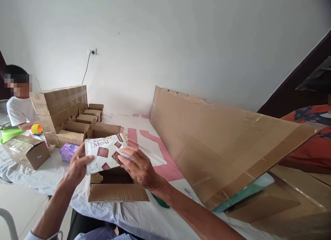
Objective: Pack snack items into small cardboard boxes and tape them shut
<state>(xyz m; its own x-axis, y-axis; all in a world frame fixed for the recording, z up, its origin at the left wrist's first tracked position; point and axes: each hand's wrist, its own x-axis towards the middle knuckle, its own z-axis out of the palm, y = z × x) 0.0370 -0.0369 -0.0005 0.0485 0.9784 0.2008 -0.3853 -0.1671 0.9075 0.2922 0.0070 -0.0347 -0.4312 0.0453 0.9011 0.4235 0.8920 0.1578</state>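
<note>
Hands: left hand and right hand gripped a pouch, fingers clamped on its edges.
Surface: white sheet held an open box at 6 o'clock.
Room: white wall stood at 12 o'clock.

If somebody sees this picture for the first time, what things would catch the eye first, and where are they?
First, the two hands in the lower middle: the left hand and right hand hold a white pouch with brown squares above a small open box. Next, the large flattened cardboard sheet leans across the right side. At the far left, a stack of boxes stands beside a seated person.
</note>
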